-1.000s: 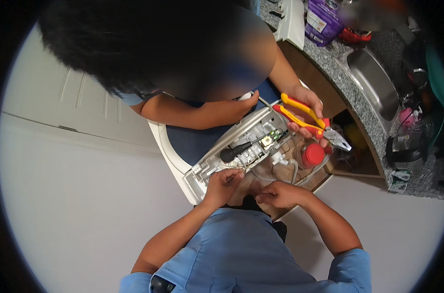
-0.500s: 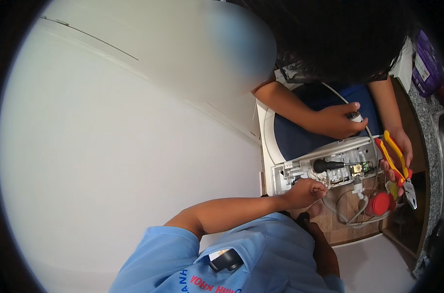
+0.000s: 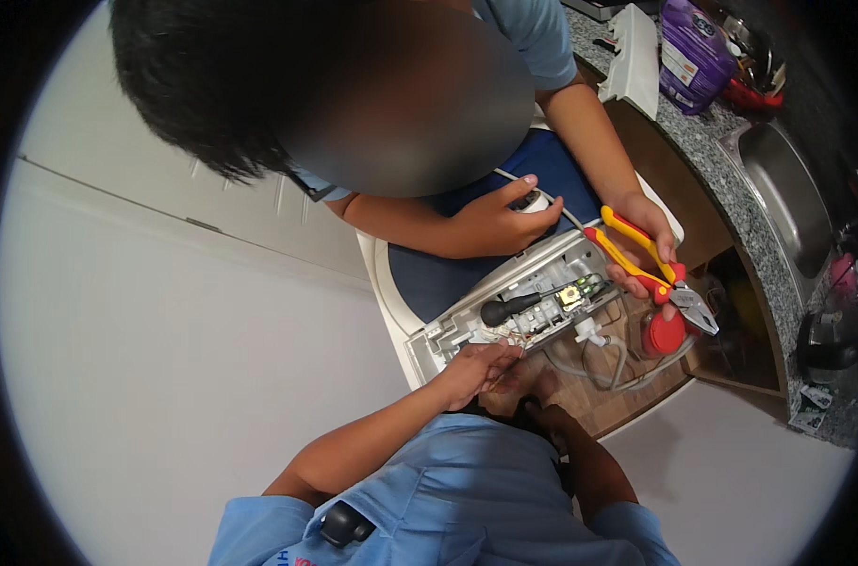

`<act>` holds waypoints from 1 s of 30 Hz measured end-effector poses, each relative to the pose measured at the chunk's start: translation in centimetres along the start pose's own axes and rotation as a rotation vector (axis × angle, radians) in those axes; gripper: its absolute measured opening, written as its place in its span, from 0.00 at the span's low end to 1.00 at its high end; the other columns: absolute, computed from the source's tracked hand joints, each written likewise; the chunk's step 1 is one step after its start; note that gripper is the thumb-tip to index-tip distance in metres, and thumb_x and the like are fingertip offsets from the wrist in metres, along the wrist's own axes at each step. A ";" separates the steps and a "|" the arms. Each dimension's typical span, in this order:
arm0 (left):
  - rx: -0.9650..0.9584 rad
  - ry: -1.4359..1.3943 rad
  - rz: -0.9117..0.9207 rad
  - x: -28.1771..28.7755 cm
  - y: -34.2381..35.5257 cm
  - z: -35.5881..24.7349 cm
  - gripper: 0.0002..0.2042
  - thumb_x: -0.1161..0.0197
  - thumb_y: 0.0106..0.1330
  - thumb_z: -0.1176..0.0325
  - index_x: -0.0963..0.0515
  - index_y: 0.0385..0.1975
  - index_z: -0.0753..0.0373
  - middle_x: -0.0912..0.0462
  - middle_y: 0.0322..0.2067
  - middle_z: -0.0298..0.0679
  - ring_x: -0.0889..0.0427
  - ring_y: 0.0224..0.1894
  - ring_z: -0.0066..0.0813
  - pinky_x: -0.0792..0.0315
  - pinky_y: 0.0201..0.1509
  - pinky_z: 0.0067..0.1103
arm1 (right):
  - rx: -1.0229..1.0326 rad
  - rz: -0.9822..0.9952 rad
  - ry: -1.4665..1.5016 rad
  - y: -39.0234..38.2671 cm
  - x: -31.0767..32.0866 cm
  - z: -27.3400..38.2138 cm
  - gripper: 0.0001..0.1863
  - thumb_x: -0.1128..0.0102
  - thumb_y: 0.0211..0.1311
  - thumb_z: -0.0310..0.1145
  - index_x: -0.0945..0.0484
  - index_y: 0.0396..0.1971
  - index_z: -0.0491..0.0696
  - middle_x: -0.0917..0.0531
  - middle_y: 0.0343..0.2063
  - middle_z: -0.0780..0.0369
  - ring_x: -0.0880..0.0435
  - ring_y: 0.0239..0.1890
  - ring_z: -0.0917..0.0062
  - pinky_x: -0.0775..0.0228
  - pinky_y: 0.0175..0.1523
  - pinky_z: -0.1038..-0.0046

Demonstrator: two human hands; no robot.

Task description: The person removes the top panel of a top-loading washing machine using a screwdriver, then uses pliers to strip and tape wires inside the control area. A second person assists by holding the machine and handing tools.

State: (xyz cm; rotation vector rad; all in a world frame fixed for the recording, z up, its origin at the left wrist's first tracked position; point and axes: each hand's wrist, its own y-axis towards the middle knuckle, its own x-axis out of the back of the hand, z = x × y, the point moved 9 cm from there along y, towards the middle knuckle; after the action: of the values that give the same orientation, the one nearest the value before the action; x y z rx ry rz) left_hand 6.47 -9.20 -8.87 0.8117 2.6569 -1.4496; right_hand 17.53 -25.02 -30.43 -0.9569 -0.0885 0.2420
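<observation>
My left hand (image 3: 476, 370) is at the near edge of an opened long white plastic housing (image 3: 427, 363). Its thumb and fingers are pinched together on thin wires (image 3: 517, 341) that come out of the housing. A screwdriver with a black handle (image 3: 510, 309) lies across the parts inside, beside a small green circuit board (image 3: 572, 296). Low by my body is my right hand (image 3: 540, 415), in shadow, its fingers mostly hidden. Across from me a co-worker holds pliers with red and yellow handles (image 3: 636, 253) in one hand and a round white piece (image 3: 535, 201) in the other.
The housing adjoins a white-rimmed dark blue panel (image 3: 420, 281). A red-lidded jar (image 3: 667, 332) and a looped grey hose (image 3: 580, 373) are on the wooden surface. To the right runs a granite counter (image 3: 702, 141) with a sink (image 3: 785, 193) and a purple pouch (image 3: 693, 57).
The view has swung, so the scene sits further left and more of the counter shows. My left hand stays by the housing, its fingers now at the wires. The co-worker's head has shifted.
</observation>
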 end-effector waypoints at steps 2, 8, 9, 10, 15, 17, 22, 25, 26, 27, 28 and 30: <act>0.038 -0.023 0.052 -0.2 0.0 0.1 0.30 0.49 0.79 0.45 0.28 0.64 0.68 0.19 0.57 0.40 0.18 0.48 0.32 0.21 0.55 0.31 | -0.009 0.048 -0.073 0.8 0.1 -0.8 0.50 0.46 0.61 0.75 0.19 0.55 0.36 0.15 0.49 0.48 0.14 0.50 0.60 0.23 0.52 0.61; 0.086 -0.064 0.087 -1.1 -0.3 -0.1 0.32 0.51 0.79 0.43 0.28 0.64 0.69 0.18 0.50 0.40 0.18 0.46 0.33 0.21 0.54 0.31 | -0.081 0.125 0.144 -0.5 -0.7 -2.2 0.47 0.51 0.65 0.74 0.19 0.56 0.39 0.14 0.46 0.50 0.14 0.46 0.60 0.23 0.50 0.62; 0.090 -0.056 0.088 -1.1 -0.4 0.0 0.32 0.51 0.79 0.43 0.28 0.63 0.69 0.18 0.48 0.40 0.18 0.46 0.33 0.21 0.53 0.30 | -0.109 0.127 0.191 -0.5 -0.9 -2.8 0.47 0.51 0.66 0.74 0.20 0.56 0.39 0.14 0.46 0.50 0.14 0.46 0.60 0.23 0.49 0.62; 0.098 -0.045 0.093 -1.3 -0.4 0.0 0.32 0.51 0.79 0.43 0.28 0.63 0.69 0.18 0.47 0.40 0.17 0.46 0.33 0.21 0.53 0.30 | -0.133 0.114 0.223 0.7 -1.2 -5.1 0.46 0.52 0.66 0.73 0.20 0.56 0.39 0.14 0.46 0.51 0.14 0.46 0.60 0.23 0.49 0.62; 0.100 -0.064 0.106 -1.3 -0.5 0.1 0.30 0.52 0.80 0.44 0.27 0.63 0.68 0.19 0.48 0.42 0.17 0.46 0.33 0.21 0.54 0.30 | -0.090 0.118 0.143 2.2 0.7 -9.0 0.44 0.50 0.68 0.71 0.21 0.56 0.40 0.15 0.45 0.52 0.15 0.44 0.64 0.23 0.47 0.63; 0.103 -0.063 0.107 -1.4 -0.4 0.0 0.29 0.52 0.80 0.45 0.27 0.63 0.67 0.20 0.48 0.42 0.17 0.46 0.33 0.20 0.54 0.30 | 0.000 0.204 0.082 2.0 0.8 -8.2 0.44 0.48 0.68 0.70 0.22 0.58 0.40 0.16 0.48 0.51 0.15 0.46 0.65 0.23 0.48 0.62; 0.114 -0.079 0.106 -1.2 -0.5 0.4 0.27 0.52 0.81 0.47 0.27 0.62 0.66 0.21 0.48 0.40 0.18 0.46 0.33 0.20 0.53 0.29 | -0.375 0.204 0.157 -3.7 0.8 -4.3 0.46 0.41 0.63 0.71 0.23 0.59 0.39 0.17 0.51 0.51 0.16 0.46 0.68 0.22 0.48 0.61; 0.129 -0.089 0.087 -1.3 -0.6 0.3 0.27 0.52 0.81 0.47 0.27 0.63 0.66 0.21 0.46 0.40 0.18 0.46 0.33 0.20 0.53 0.29 | -0.487 0.130 0.175 -2.7 0.6 -7.5 0.46 0.38 0.60 0.72 0.21 0.55 0.38 0.15 0.45 0.54 0.16 0.41 0.71 0.22 0.45 0.61; 0.122 -0.088 0.098 -1.3 -0.7 0.3 0.27 0.51 0.81 0.48 0.27 0.62 0.66 0.21 0.46 0.40 0.18 0.46 0.33 0.20 0.53 0.29 | -0.506 0.104 0.183 -2.0 0.3 -8.9 0.46 0.37 0.60 0.72 0.20 0.53 0.38 0.15 0.42 0.55 0.16 0.39 0.72 0.23 0.43 0.62; 0.114 -0.086 0.109 -1.3 -0.6 0.4 0.26 0.51 0.80 0.48 0.27 0.62 0.66 0.20 0.46 0.40 0.18 0.46 0.33 0.20 0.53 0.29 | -0.455 0.113 0.199 -1.1 0.0 -9.6 0.47 0.37 0.59 0.72 0.21 0.55 0.38 0.15 0.44 0.55 0.16 0.40 0.71 0.22 0.45 0.61; 0.104 -0.084 0.120 -1.3 -0.5 0.3 0.26 0.51 0.80 0.48 0.27 0.62 0.66 0.20 0.46 0.40 0.18 0.46 0.32 0.20 0.53 0.29 | -0.400 0.120 0.214 -0.6 0.0 -9.1 0.48 0.37 0.59 0.72 0.22 0.56 0.37 0.15 0.45 0.54 0.16 0.42 0.69 0.22 0.46 0.61; 0.117 -0.073 0.092 -1.3 -0.7 0.3 0.26 0.51 0.81 0.48 0.27 0.62 0.66 0.20 0.46 0.40 0.17 0.46 0.32 0.20 0.53 0.29 | -0.193 0.139 0.284 0.3 0.1 -7.5 0.49 0.36 0.59 0.72 0.26 0.60 0.38 0.16 0.49 0.54 0.16 0.45 0.68 0.23 0.50 0.61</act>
State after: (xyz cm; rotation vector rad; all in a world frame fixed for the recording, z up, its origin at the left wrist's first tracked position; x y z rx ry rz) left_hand 7.18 -10.28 -8.14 0.8591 2.4672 -1.5917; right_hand 18.88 -30.79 -34.99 -1.1818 0.2189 0.2259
